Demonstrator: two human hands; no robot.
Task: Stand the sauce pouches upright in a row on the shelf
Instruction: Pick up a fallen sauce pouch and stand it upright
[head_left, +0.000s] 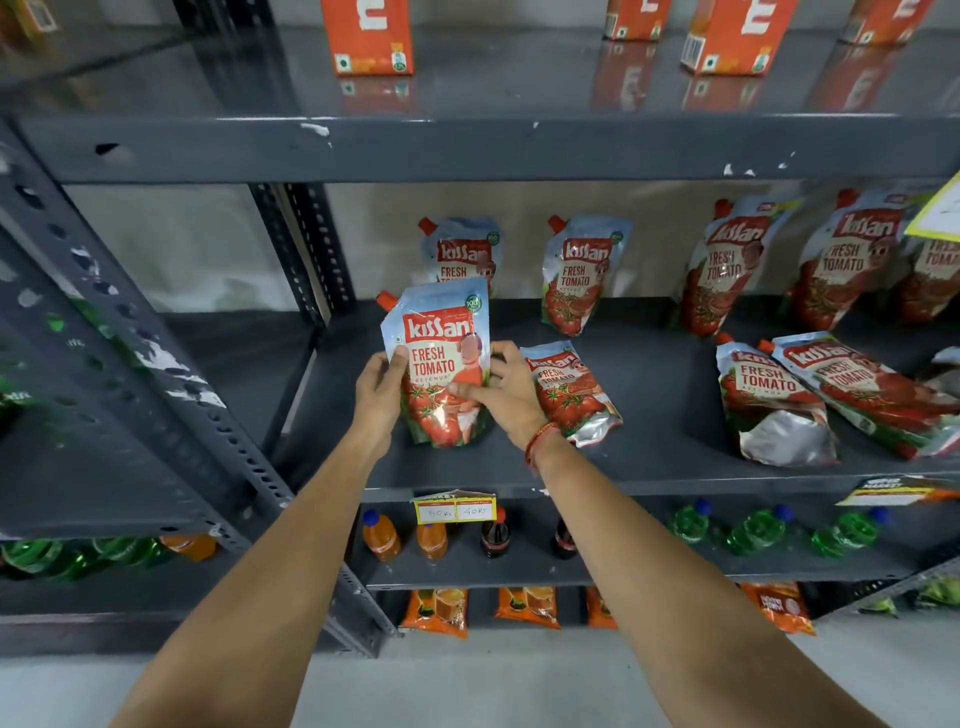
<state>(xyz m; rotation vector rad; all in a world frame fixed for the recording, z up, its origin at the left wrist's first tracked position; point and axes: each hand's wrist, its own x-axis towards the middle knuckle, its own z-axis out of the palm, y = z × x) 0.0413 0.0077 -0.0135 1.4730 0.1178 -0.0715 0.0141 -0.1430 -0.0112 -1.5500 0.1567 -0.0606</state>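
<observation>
**Kissan pouch held upright at the shelf front**

I have a ketchup pouch (441, 364) standing near the front edge of the grey shelf (649, 457), its face reading "Kissan FRESH TOMATO KETCHUP" with an orange spout cap at the top left. My left hand (379, 389) grips its left edge, thumb on the front; my right hand (506, 387) clasps the right side, fingers across the lower front. A red thread band (540, 441) sits on that wrist.

Just beside my right hand a second Kissan pouch (571, 389) lies flat. Further right, two flat pouches (810, 395) lie touching, one overlapping the other. At the back, two upright pouches (519, 265) stand against the wall, with taller ones (789, 260) at the right; all carry the same label.

On the shelf lip hangs a yellow price tag (454, 511), handwritten, seemingly "60 Rs" and "40 Rs". Below stand orange, dark and green drink bottles (436, 538). Above sit orange cartons (369, 39), lettering cut off.
</observation>
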